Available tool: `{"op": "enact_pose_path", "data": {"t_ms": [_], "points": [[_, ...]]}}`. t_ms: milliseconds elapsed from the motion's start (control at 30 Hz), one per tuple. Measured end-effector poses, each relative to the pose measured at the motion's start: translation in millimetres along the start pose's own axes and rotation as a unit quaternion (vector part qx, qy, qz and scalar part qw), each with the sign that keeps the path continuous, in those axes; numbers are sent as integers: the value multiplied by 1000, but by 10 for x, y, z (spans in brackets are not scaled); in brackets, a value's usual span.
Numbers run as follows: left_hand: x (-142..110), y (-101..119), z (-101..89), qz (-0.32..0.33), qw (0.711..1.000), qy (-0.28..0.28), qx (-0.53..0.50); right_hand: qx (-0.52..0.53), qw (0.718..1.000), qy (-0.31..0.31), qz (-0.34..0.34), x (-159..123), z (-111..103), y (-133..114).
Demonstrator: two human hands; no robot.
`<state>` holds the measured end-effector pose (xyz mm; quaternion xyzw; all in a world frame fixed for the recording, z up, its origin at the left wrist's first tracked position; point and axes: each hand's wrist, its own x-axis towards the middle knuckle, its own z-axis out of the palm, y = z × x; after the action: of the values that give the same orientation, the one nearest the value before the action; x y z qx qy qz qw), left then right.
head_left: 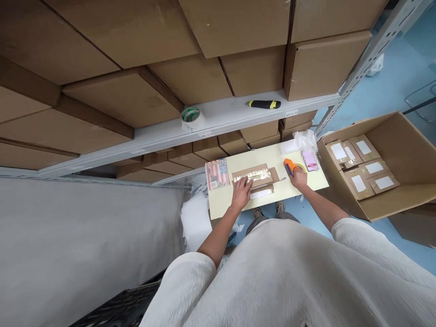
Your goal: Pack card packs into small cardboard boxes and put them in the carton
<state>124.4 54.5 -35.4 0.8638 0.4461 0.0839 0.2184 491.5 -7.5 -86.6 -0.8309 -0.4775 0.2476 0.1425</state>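
My left hand (241, 194) lies on a small flat cardboard box (259, 174), its fingers stretched over the edge nearest me. Shiny clear tape runs along the top of this box, and a flap sticks out at its right end. Just below it is another small carton with a white label (261, 193), partly covered by the first. To the right, my right hand (299, 179) is closed around an orange and blue tape dispenser (289, 165) with a yellowish roll. The dispenser is apart from the box.
A flag-patterned printed sheet (218, 174) lies on the pale table (220, 205). A large open carton (413, 159) of labelled boxes stands right. The shelf (235, 109) ahead bears stacked cartons, a white tape roll (192, 119) and a black-yellow utility knife (264, 104). White foam wrap (195, 218) hangs left.
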Motion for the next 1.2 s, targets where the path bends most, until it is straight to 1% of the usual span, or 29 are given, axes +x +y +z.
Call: {"op": "enact_pose_path", "data": {"t_ms": [100,167,233,267,300,400,467,533,600,667,733,833,933,1033,1200], "points": [[8,-18,-12,3,1000,-3,-10,31,999,19,-18,-58,-146,-117],[8,-35,-18,6,1000,-4,-9,39,999,22,-29,-71,-303,-244],[6,-51,-24,10,1000,-4,-6,74,996,13,-49,-47,-486,-408],[7,-57,-27,12,1000,-4,-5,111,992,-2,-63,-23,-576,-504],[11,-61,-30,14,1000,-2,-5,158,983,-31,-87,6,-657,-607],[35,-63,-42,19,1000,7,-13,289,935,-137,-155,92,-810,-950],[52,-64,-57,22,999,16,-21,330,907,-194,-175,126,-821,-1179],[54,-75,-76,22,999,23,-30,343,891,-237,-180,140,-779,-1370],[31,-102,-94,14,999,36,-36,343,883,-268,-178,148,-719,-1498],[-14,-142,-103,-7,998,51,-40,333,882,-285,-174,163,-676,-1560],[-63,-183,-100,-25,997,61,-45,315,885,-291,-182,185,-663,-1578],[-105,-231,-82,-33,996,61,-59,285,888,-293,-210,215,-692,-1598],[-97,-257,-70,-32,995,63,-68,252,893,-278,-248,201,-739,-1665],[-74,-268,-77,-28,995,62,-69,189,905,-253,-286,122,-780,-1759],[-67,-278,-92,-27,996,54,-64,65,927,-216,-299,-52,-851,-1876]]}}
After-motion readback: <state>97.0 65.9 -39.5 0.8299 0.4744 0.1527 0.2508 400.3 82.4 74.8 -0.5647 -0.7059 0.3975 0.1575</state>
